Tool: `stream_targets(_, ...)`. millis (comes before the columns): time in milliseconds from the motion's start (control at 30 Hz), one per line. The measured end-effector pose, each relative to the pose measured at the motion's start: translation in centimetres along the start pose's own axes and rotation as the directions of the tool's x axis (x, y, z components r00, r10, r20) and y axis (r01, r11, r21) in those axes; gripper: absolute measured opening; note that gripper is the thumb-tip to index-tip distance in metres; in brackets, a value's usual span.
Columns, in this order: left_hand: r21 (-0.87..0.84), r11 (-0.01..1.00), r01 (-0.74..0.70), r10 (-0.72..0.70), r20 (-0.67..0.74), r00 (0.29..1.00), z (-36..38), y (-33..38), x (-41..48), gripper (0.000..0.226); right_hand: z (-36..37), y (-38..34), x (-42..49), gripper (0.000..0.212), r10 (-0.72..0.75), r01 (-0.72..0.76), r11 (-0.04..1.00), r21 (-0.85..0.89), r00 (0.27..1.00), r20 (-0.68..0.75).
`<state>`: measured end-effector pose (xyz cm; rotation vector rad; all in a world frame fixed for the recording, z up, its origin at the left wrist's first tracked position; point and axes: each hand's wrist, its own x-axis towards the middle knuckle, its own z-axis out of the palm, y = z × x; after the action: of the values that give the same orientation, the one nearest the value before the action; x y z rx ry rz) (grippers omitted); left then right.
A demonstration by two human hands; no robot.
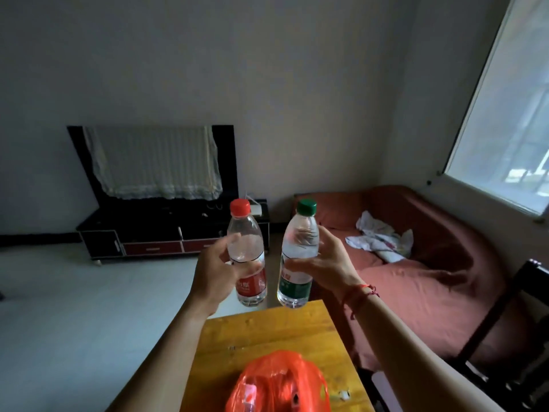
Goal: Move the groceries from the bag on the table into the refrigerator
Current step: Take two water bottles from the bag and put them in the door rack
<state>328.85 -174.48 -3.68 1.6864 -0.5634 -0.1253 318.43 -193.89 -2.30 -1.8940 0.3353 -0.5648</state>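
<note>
The left hand (218, 275) is gripping a red-cap bottle (243, 227) and the right hand (323, 263) is gripping a green-cap bottle (297, 288), both upright in the air beyond the table (267, 328). The bag (279, 385) is lying there with something showing inside. No refrigerator is showing, so I judge the storing is yet to come

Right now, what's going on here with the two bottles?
A person is holding two water bottles upright above the far end of the wooden table. The left hand grips the red-capped bottle, the right hand the green-capped bottle. The orange plastic bag lies on the table below, with something inside. No refrigerator is in view.
</note>
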Motion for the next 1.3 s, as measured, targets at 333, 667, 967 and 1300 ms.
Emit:
stream_targets(333, 0.018, 0.999, -0.05, 0.052, -0.086, 0.995, -3.1, 3.6, -2.3, 0.071, 0.8, -3.8, -0.1, 0.044, -0.087, 0.089, 0.996, -0.03, 0.994, 0.071)
stream_targets(667, 0.021, 0.998, -0.051, 0.055, -0.261, 0.964, -8.8, 5.6, -6.9, 0.053, 5.8, -6.7, -0.8, 0.055, -0.188, 0.176, 0.981, 0.077, 0.963, 0.191)
stream_targets(967, 0.062, 0.998, -0.011, 0.038, -0.445, 0.895, -16.8, 6.9, -15.0, 0.052, 14.3, -11.6, -4.7, 0.053, -0.285, 0.222, 0.955, 0.195, 0.868, 0.406)
stream_targets(1300, 0.079, 0.994, 0.078, 0.003, -0.725, 0.688, -26.5, 7.6, -30.8, 0.055, 25.3, -17.3, -15.8, 0.058, -0.387, 0.229, 0.92, 0.319, 0.669, 0.634)
